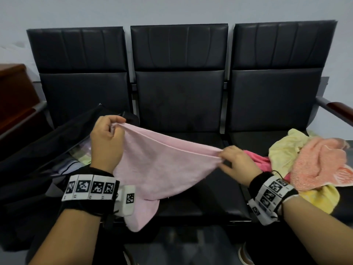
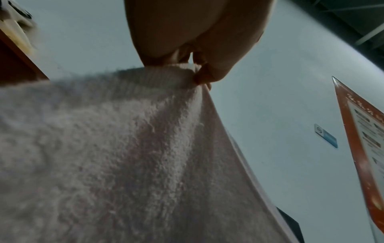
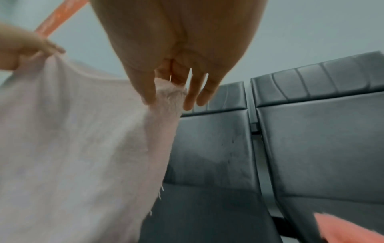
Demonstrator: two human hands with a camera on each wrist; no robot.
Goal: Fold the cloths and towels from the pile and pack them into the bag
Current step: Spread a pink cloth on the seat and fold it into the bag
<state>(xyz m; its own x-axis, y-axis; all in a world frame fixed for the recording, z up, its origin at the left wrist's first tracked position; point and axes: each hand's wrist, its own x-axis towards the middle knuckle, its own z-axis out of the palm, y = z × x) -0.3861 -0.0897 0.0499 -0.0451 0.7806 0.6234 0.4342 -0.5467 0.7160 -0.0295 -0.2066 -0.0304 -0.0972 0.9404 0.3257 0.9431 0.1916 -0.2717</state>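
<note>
A pale pink towel (image 1: 156,165) hangs stretched in the air above the middle seat. My left hand (image 1: 114,127) pinches its upper left corner, seen close in the left wrist view as the towel (image 2: 116,156) under the left hand (image 2: 195,74). My right hand (image 1: 223,157) pinches the lower right corner; in the right wrist view the right hand (image 3: 166,95) holds the towel (image 3: 72,139) between thumb and fingers. The open black bag (image 1: 44,148) lies on the left seat with folded cloths (image 1: 80,157) inside. The pile (image 1: 309,159) of yellow, peach and hot-pink cloths sits on the right seat.
A row of black padded chairs (image 1: 179,96) backs against a pale wall. A wooden armrest (image 1: 340,109) ends the row at the right. A brown wooden cabinet (image 1: 15,92) stands at the left. An orange poster (image 2: 363,131) hangs on the wall.
</note>
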